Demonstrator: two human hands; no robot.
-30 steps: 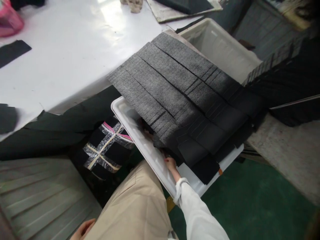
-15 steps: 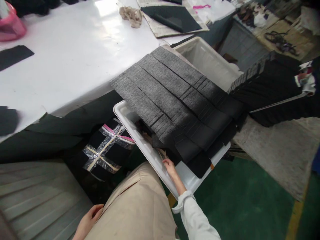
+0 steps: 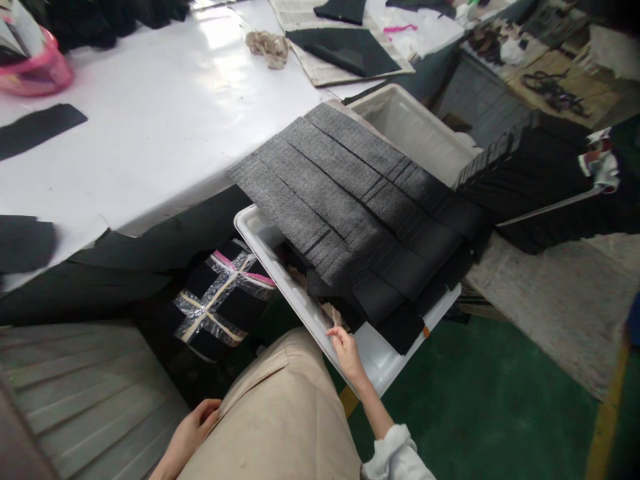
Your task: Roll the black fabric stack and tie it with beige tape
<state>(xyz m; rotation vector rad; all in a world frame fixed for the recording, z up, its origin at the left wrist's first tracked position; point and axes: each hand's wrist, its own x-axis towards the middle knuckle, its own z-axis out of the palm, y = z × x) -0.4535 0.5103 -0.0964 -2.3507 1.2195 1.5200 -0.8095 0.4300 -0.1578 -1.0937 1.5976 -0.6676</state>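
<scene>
My right hand [image 3: 347, 352] pinches what seems a beige scrap [image 3: 333, 313] at the near end of the tub [image 3: 377, 355], since dark panels [image 3: 357, 207] cover the rest beyond my fingertips; whether my left hand [image 3: 193, 430] grips, I can't tell

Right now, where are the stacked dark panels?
In the head view, the dark panels lie slightly right of centre, across the white bin, just beyond the right hand.
</scene>
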